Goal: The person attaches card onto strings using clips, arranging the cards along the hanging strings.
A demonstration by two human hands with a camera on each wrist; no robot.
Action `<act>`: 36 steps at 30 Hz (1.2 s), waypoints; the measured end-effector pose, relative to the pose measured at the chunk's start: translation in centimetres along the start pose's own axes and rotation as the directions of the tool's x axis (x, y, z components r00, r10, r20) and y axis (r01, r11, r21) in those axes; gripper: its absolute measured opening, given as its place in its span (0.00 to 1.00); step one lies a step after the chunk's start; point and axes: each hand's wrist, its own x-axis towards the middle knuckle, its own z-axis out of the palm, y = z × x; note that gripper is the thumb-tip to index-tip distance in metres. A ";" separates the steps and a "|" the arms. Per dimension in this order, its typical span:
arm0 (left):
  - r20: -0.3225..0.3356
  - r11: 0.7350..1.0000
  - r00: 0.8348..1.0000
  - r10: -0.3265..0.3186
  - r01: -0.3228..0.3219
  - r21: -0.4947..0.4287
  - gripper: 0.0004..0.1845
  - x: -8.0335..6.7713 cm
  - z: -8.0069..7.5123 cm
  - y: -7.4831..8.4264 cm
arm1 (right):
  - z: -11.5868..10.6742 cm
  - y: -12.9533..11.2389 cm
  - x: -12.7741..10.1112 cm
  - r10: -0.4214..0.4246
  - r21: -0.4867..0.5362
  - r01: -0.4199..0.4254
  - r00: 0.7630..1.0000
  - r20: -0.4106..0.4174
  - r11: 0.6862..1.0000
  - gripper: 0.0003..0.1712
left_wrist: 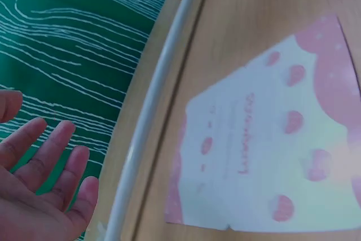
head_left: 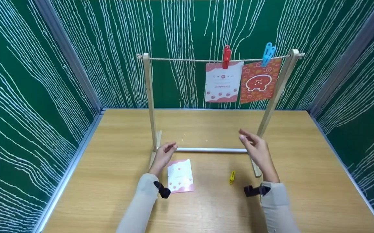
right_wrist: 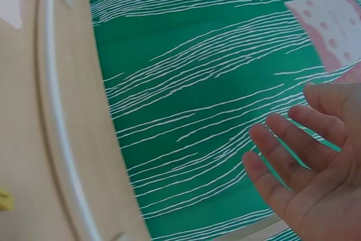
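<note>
My left hand (head_left: 164, 157) hovers by the left post, its relaxed fingers holding nothing. Just right of it a pink-and-white card (head_left: 180, 176) with strawberry prints lies on the table; the left wrist view shows this card (left_wrist: 254, 139) close up. Near the right post my right hand (head_left: 258, 152) is raised, fingers loosely bent and apart in the right wrist view, with nothing in them. A yellow clothespin (head_left: 232, 177) lies on the table to its lower left. From the rope (head_left: 187, 60) hang a strawberry card (head_left: 223, 84) under a red clothespin (head_left: 226, 57) and a red card (head_left: 260, 92) under a blue clothespin (head_left: 268, 55).
A wooden frame has a left post (head_left: 150, 103), a right post (head_left: 279, 87) and a white bar (head_left: 211, 150) low between them. Its feet stand on the wooden table (head_left: 115, 139). Green walls (head_left: 180, 29) with white lines enclose the back and sides.
</note>
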 end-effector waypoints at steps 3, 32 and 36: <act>0.018 0.999 1.000 0.001 -0.001 0.039 0.21 -0.4 0.0 -0.9 | 0.6 1.6 -0.5 0.034 -0.025 -0.033 0.999 0.013 0.999 0.25; -0.023 0.972 1.000 -0.018 0.023 0.235 0.19 -1.3 -0.1 -5.4 | 3.1 9.3 -5.5 0.415 -0.155 -0.393 0.898 0.149 0.906 0.29; -0.019 0.962 1.000 -0.025 0.029 0.272 0.17 -1.4 -0.5 -5.6 | 3.4 9.6 -5.8 0.417 -0.195 -0.385 0.894 0.167 0.902 0.29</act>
